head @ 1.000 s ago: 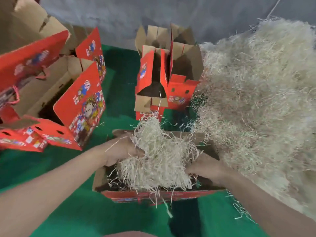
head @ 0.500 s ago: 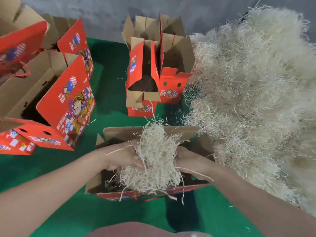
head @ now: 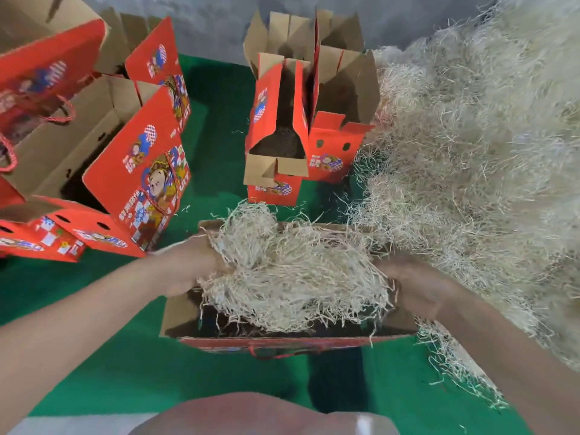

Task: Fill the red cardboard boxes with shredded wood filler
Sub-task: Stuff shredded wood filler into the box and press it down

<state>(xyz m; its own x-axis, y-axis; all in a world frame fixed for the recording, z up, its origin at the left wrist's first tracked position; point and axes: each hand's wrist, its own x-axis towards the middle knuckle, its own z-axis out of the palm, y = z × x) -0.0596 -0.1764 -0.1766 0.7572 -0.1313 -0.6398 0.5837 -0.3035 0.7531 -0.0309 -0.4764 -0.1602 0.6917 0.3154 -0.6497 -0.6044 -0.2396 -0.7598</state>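
Note:
An open red cardboard box (head: 282,343) lies on the green mat right in front of me. A wad of pale shredded wood filler (head: 292,277) sits in its opening and bulges above the rim. My left hand (head: 188,265) grips the wad's left side, with the fingertips buried in the strands. My right hand (head: 417,285) holds the right side with curled fingers, at the box's right wall. The big heap of filler (head: 470,146) rises to the right and touches the box's far right corner.
Two upright open red boxes (head: 301,127) stand behind the one in front. More open red boxes (head: 135,171) with rope handles lie tipped at the left. Loose strands (head: 452,368) litter the green mat (head: 103,365) at the right. A grey wall runs behind.
My hands have moved apart and lower. The wad, tall and narrow before, is now stretched wide across the box opening.

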